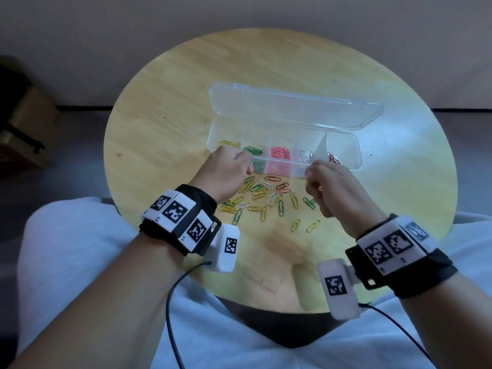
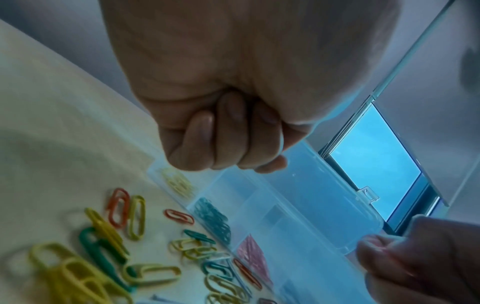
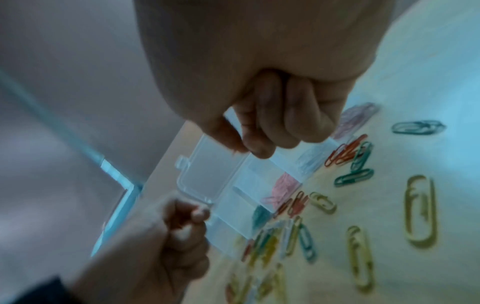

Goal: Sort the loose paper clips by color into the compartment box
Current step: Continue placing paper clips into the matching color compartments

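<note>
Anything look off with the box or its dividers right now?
Yes. In the compartment box, one divider near the right end stands tilted and sticks up above the walls, between the white clips and the dark red clips. The other dividers sit straight.

Looks like a plain room in a home, not a shop or a lab. Small round table (image 1: 292,62) of pale wood in the middle of the head view, seen from a seated lap in light clothing along the bottom. Bare pale wall (image 1: 239,12) across the top, dark floor (image 1: 80,129) below it. Brown box (image 1: 29,121) with a black strap at the left edge. Bright window (image 2: 376,164) at the right of the left wrist view. Coloured paper clips (image 1: 255,198) and a clear compartment box (image 1: 358,158) on the tabletop.
</note>
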Available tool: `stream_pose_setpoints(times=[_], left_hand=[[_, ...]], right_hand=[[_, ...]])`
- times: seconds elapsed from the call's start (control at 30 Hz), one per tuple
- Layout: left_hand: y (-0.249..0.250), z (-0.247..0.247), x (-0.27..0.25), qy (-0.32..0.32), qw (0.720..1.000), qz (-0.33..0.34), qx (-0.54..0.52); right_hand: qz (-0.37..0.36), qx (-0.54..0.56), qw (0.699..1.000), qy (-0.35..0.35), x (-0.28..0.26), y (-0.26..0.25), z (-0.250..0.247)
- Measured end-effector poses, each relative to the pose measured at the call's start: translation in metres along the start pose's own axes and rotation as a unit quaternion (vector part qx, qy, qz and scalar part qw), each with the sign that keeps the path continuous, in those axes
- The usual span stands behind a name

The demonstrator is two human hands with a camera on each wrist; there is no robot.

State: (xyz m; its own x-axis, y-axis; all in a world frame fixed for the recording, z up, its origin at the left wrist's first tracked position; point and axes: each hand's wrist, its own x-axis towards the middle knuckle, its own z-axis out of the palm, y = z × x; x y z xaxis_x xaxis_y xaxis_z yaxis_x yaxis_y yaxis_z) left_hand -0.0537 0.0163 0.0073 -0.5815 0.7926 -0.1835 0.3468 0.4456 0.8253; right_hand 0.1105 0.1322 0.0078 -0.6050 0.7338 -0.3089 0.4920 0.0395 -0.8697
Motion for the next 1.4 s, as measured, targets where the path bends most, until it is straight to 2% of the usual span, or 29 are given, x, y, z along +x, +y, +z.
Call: stream_pose_setpoints(times=[0.07, 0.17, 0.3, 0.43, 0.53, 0.6, 0.67, 0.73, 0.8, 0.87, 0.93, 1.1, 1.17, 1.23, 1.4], left_hand=[[0.002, 0.002, -0.001, -0.015, 1.000, 0.001, -0.025], [0.003, 0.004, -0.003, -0.039, 0.995, 0.005, -0.087], [0.007, 0.004, -0.008, -0.061, 0.982, 0.011, -0.181], [0.014, 0.002, -0.012, -0.050, 0.974, 0.013, -0.218], [0.018, 0.001, -0.011, -0.041, 0.967, -0.010, -0.250], [0.021, 0.000, -0.012, -0.049, 0.962, -0.033, -0.267], [0.025, 0.000, -0.012, -0.061, 0.959, -0.054, -0.270], [0.028, -0.001, -0.011, -0.060, 0.961, -0.072, -0.259], [0.033, -0.002, -0.007, -0.045, 0.965, -0.085, -0.245], [0.038, -0.004, -0.001, -0.023, 0.970, -0.089, -0.223], [0.045, -0.006, 0.006, -0.002, 0.980, -0.082, -0.181], [0.070, -0.007, 0.014, 0.006, 1.000, -0.014, 0.004], [0.077, -0.005, 0.017, 0.004, 0.998, 0.004, 0.061], [0.084, -0.002, 0.023, -0.004, 0.993, 0.022, 0.112], [0.097, 0.013, 0.041, -0.042, 0.977, 0.051, 0.204]], right_hand=[[0.048, 0.116, 0.992, -0.015, -0.008, -0.006, -0.008], [0.074, 0.198, 0.977, -0.030, -0.013, -0.013, -0.016], [0.107, 0.362, 0.924, -0.068, -0.012, -0.018, -0.022], [0.110, 0.448, 0.883, -0.084, -0.004, -0.028, -0.022], [0.093, 0.489, 0.862, -0.099, 0.003, -0.044, -0.018], [0.088, 0.480, 0.867, -0.104, 0.009, -0.056, -0.016], [0.095, 0.442, 0.884, -0.114, 0.017, -0.067, -0.014], [0.104, 0.361, 0.920, -0.109, 0.023, -0.075, -0.011], [0.097, 0.249, 0.961, -0.076, 0.027, -0.084, -0.005], [0.073, 0.139, 0.987, -0.036, 0.033, -0.091, 0.002], [0.055, 0.042, 0.997, -0.024, 0.037, -0.095, 0.009], [0.011, -0.104, 0.992, -0.070, 0.040, -0.094, 0.008], [-0.022, -0.115, 0.991, -0.067, 0.034, -0.091, -0.002], [-0.038, -0.057, 0.997, -0.044, 0.024, -0.084, -0.015], [0.000, 0.104, 0.995, -0.005, -0.015, -0.051, -0.048]])
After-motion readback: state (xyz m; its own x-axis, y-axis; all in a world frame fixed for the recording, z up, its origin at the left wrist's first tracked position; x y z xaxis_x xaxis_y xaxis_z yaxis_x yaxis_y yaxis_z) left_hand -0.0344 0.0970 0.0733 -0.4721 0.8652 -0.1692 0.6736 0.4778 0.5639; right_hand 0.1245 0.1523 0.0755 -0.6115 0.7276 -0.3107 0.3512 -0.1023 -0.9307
